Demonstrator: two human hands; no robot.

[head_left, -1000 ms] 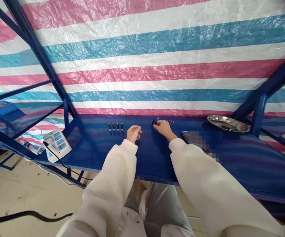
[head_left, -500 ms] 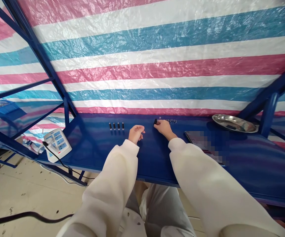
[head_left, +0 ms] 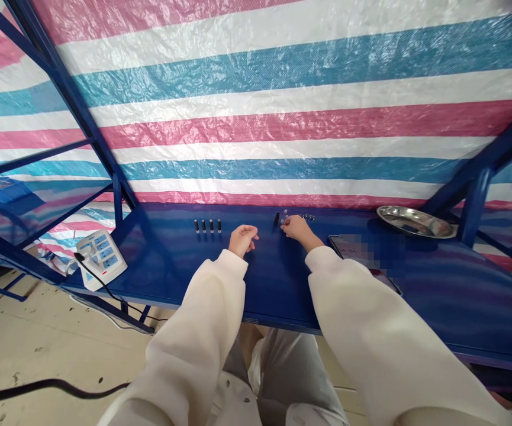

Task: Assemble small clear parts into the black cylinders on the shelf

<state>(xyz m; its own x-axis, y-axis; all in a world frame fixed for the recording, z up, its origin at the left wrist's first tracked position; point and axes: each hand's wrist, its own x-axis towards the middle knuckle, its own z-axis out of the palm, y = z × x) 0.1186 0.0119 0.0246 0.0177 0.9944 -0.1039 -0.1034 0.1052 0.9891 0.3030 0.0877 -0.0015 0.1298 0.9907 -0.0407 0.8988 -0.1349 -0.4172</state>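
While a white power strip (head_left: 102,260) sat at the blue surface's (head_left: 273,290) left end, four black cylinders (head_left: 212,226) made a neat row, probably spaced to keep them apart. Next, the left hand (head_left: 241,240) hovered loosely curled; couldn't tell if its grip had anything. One lone black cylinder (head_left: 276,219) was just left of the right hand (head_left: 297,229), whose grip was narrow, fingertips by a tiny clear bit (head_left: 282,223), maybe pinched for precision, can't tell. Shiny little pieces (head_left: 309,218) sat just beyond, then a phone (head_left: 335,244) and metal dish (head_left: 416,222).
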